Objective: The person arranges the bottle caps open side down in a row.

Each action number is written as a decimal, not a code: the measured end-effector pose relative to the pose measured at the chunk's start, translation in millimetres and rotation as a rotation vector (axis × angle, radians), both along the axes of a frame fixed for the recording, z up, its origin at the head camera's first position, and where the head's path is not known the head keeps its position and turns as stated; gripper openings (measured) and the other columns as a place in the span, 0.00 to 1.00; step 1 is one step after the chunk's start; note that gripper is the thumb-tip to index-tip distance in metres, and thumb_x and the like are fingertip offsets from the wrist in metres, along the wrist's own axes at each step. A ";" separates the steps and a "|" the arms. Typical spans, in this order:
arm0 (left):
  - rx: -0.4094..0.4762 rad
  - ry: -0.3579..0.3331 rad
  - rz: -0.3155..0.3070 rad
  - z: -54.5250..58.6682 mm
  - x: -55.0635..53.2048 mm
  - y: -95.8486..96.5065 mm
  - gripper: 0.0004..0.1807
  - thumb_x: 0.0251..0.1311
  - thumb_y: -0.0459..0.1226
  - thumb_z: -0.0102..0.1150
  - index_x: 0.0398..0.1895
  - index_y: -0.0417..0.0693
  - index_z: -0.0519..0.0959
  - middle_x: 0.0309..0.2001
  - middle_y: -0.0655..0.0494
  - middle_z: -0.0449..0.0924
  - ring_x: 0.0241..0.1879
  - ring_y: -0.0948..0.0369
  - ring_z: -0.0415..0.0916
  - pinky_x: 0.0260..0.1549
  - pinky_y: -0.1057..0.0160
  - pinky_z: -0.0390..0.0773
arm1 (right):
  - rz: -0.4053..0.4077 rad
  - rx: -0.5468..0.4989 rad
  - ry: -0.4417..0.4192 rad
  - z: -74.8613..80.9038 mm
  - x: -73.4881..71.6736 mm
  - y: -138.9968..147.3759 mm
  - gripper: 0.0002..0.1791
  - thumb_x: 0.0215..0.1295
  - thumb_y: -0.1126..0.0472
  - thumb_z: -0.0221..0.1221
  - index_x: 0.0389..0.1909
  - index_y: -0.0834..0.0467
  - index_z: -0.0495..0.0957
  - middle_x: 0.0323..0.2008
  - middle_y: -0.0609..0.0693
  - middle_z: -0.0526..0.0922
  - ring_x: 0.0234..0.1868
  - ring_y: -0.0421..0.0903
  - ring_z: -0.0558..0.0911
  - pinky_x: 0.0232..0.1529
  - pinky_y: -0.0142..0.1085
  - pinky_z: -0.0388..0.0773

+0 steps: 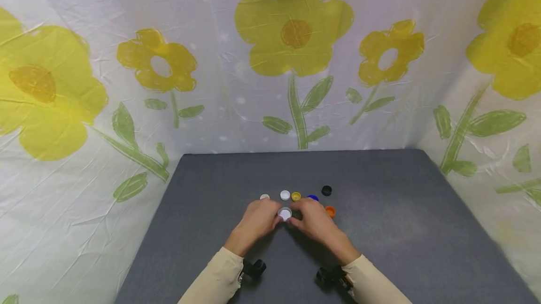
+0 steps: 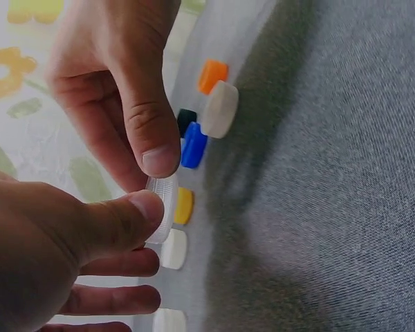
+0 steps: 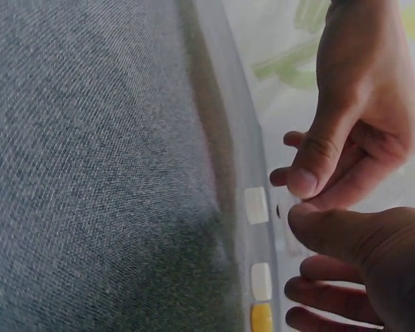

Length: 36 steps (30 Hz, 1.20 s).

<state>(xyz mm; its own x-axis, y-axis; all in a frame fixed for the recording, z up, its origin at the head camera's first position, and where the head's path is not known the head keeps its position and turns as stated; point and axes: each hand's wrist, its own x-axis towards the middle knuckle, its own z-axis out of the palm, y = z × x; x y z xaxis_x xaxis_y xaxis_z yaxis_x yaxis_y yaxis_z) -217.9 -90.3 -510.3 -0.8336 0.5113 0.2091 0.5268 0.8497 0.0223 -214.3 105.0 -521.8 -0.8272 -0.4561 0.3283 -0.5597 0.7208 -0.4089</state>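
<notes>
Both hands meet over the grey mat (image 1: 380, 229) and hold one white bottle cap (image 1: 285, 214) between them. My left hand (image 1: 270, 219) pinches its left side and my right hand (image 1: 301, 217) pinches its right side. In the left wrist view the cap (image 2: 164, 207) stands on edge between the left thumb (image 2: 124, 214) and the right thumb (image 2: 155, 142). In the right wrist view the cap (image 3: 292, 238) is mostly hidden by the fingers.
Just beyond the hands lies a row of loose caps: white (image 1: 265, 196), white (image 1: 285, 195), yellow (image 1: 296, 196), blue (image 1: 313, 197), black (image 1: 326, 190) and orange (image 1: 330, 211). Flowered cloth (image 1: 296, 59) walls the mat on three sides.
</notes>
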 end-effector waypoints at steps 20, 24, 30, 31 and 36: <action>0.119 0.105 -0.119 15.4 30.3 -13.6 0.15 0.52 0.46 0.75 0.42 0.55 0.86 0.36 0.62 0.88 0.36 0.60 0.85 0.34 0.56 0.82 | 0.074 -0.084 0.069 8.2 17.9 12.7 0.16 0.52 0.53 0.75 0.41 0.55 0.88 0.38 0.45 0.89 0.43 0.43 0.85 0.46 0.41 0.80; 0.126 0.143 -0.156 13.2 33.3 -14.5 0.17 0.52 0.45 0.76 0.45 0.53 0.86 0.40 0.62 0.88 0.40 0.60 0.85 0.40 0.57 0.83 | 0.054 -0.092 0.023 9.2 19.5 16.3 0.17 0.53 0.53 0.75 0.42 0.54 0.88 0.38 0.44 0.89 0.43 0.41 0.85 0.44 0.39 0.81; 0.199 0.237 -0.221 9.7 35.6 -13.8 0.16 0.51 0.43 0.77 0.43 0.53 0.87 0.40 0.63 0.88 0.41 0.62 0.84 0.44 0.59 0.82 | 0.063 -0.170 -0.134 11.9 20.1 19.5 0.16 0.58 0.51 0.71 0.46 0.52 0.88 0.41 0.42 0.89 0.45 0.41 0.86 0.46 0.43 0.82; 0.215 0.254 -0.231 8.8 35.5 -13.5 0.16 0.51 0.43 0.77 0.43 0.53 0.87 0.40 0.63 0.88 0.41 0.63 0.84 0.45 0.59 0.81 | 0.068 -0.183 -0.162 12.4 20.3 20.1 0.16 0.59 0.50 0.71 0.46 0.52 0.88 0.42 0.41 0.89 0.46 0.42 0.86 0.47 0.44 0.82; 0.270 0.328 -0.275 5.9 34.1 -12.7 0.13 0.51 0.42 0.77 0.40 0.54 0.87 0.39 0.64 0.88 0.38 0.64 0.83 0.42 0.61 0.80 | 0.102 -0.214 -0.254 15.0 21.0 22.3 0.16 0.65 0.47 0.65 0.48 0.50 0.87 0.44 0.41 0.88 0.48 0.43 0.86 0.49 0.49 0.81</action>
<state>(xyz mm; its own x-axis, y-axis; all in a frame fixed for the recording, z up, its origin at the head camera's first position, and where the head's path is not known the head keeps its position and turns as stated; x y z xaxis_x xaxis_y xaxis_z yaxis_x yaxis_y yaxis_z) -183.8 -103.0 -504.4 -0.5442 0.5938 0.5926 0.7462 0.6655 0.0183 -193.3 127.3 -506.8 -0.8487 -0.4834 0.2147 -0.4851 0.5496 -0.6801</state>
